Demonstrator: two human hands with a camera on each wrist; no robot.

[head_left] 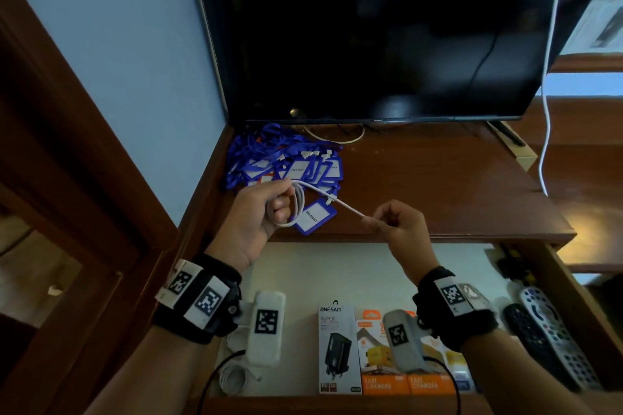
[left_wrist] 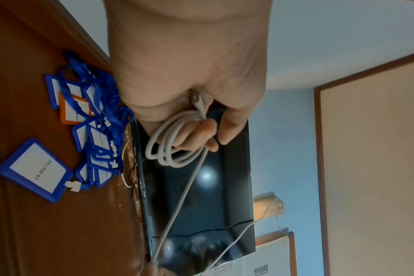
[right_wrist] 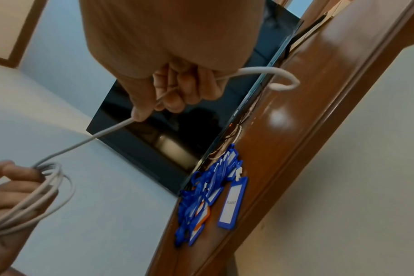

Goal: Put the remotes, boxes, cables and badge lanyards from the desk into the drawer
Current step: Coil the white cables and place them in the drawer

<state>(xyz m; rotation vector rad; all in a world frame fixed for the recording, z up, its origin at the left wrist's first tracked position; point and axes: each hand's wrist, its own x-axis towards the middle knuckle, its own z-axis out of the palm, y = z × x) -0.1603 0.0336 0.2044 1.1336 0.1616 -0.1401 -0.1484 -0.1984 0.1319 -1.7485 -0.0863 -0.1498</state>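
Note:
A white cable [head_left: 298, 202] is looped in several coils round the fingers of my left hand [head_left: 259, 216], which grips it above the desk's front edge. In the left wrist view the coils [left_wrist: 170, 142] hang from that hand [left_wrist: 201, 119], the plug end tucked under the thumb. My right hand [head_left: 394, 222] pinches the cable's free length, stretched taut between both hands; in the right wrist view the cable [right_wrist: 102, 132] runs through that hand [right_wrist: 168, 97]. Blue badge lanyards [head_left: 286, 162] lie piled on the desk [head_left: 421, 185]. The open drawer [head_left: 337, 266] holds boxes [head_left: 338, 347], remotes [head_left: 553, 340] and a coiled white cable [head_left: 234, 377].
A dark TV [head_left: 371, 30] stands at the back of the desk, with a white wire [head_left: 547, 104] hanging at its right. A single blue badge [head_left: 312, 217] lies near the desk's front edge. A blue wall [head_left: 118, 44] and wooden frame [head_left: 67, 145] are on the left.

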